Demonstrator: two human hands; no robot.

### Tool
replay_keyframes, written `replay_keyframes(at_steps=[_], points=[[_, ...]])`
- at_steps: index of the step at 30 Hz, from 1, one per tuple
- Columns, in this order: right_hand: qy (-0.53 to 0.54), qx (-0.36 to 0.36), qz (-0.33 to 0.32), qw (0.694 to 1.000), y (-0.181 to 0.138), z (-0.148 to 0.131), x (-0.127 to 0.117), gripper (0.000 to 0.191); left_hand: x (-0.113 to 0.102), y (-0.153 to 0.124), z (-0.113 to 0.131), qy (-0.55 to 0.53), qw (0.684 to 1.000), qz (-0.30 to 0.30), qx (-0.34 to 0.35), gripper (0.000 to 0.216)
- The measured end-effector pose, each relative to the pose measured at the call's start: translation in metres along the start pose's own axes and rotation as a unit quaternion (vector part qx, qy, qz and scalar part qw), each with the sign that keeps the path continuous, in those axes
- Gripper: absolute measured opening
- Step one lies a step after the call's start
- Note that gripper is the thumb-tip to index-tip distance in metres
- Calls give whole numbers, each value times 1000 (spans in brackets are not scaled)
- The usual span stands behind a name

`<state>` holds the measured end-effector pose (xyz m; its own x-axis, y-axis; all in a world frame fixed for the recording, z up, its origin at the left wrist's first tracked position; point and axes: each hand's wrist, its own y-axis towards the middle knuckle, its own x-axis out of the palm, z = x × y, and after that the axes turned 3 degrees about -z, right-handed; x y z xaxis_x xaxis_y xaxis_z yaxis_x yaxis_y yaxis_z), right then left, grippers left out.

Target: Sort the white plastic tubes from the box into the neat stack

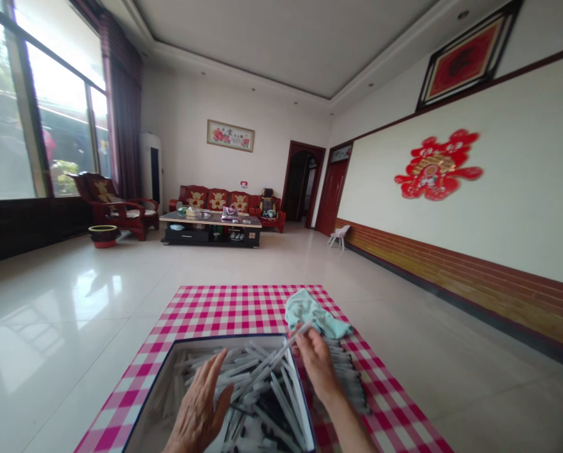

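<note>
Slim white plastic sticks [257, 384] lie heaped in an open box [206, 340], one slanting up past its far right corner

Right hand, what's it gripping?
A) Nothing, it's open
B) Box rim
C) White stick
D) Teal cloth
C. The right hand pinches a white stick between its fingers, above the box, while the teal cloth lies beyond it on the mat.
</note>
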<state>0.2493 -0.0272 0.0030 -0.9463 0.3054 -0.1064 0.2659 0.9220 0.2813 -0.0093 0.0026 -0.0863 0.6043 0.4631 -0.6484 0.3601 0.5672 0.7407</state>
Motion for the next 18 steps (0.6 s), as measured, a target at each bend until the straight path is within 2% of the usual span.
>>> replay_keyframes(at_steps=[1, 2, 3, 5, 9, 14, 18], points=[[-96, -39, 2, 995, 7, -1, -18, 37, 2, 0, -1, 2, 1000, 1, 6, 59], [-215, -79, -7, 973, 13, -1, -35, 36, 3, -1, -1, 5, 1000, 3, 14, 57], [-341, -115, -21, 933, 18, 0, -51, 35, 4, -2, -2, 7, 1000, 5, 20, 54], [-414, -126, -40, 901, 23, 6, -74, 32, 6, -3, -3, 9, 1000, 7, 23, 49], [-493, -104, -88, 859, 24, 22, -92, 33, 8, -4, -5, 12, 1000, 9, 16, 44], [-560, -85, -131, 814, 20, 34, -91, 29, 9, -6, -6, 12, 1000, 19, 16, 40], [-586, -83, -130, 796, 17, 33, -88, 29, 6, -4, -4, 6, 1000, 15, 16, 36]])
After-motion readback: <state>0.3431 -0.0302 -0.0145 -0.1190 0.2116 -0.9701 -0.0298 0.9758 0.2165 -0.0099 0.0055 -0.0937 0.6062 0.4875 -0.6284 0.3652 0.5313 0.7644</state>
